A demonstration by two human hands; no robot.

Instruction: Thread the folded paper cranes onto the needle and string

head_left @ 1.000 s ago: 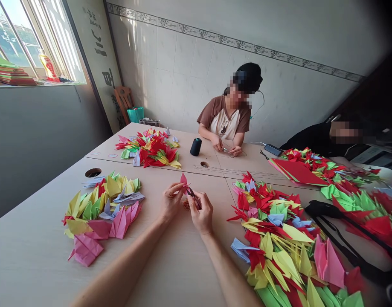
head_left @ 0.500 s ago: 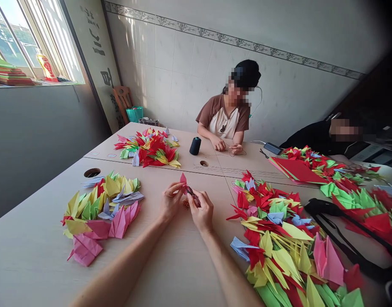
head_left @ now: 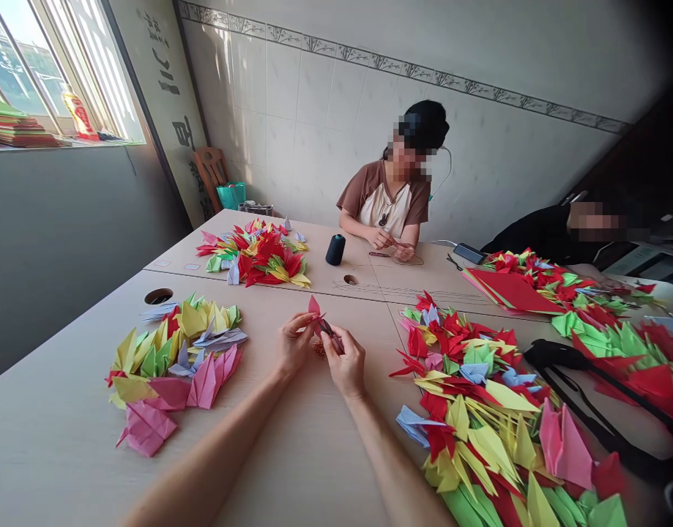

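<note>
Clamped between the left hand point(head_left: 295, 345) and right hand point(head_left: 345, 364), a red paper crane point(head_left: 314, 307) is held above the table point(head_left: 67, 454).

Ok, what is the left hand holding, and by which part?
A pink origami crane, pinched low on its body by the left hand.

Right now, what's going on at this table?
The left hand and right hand hold a pink paper crane just above the table, with a small dark item at it, too small to identify. A small orange-brown heap lies just below. Piles of folded paper cranes lie to the left and right. Across the table, a person works with both hands, near a spool of black thread.
</note>
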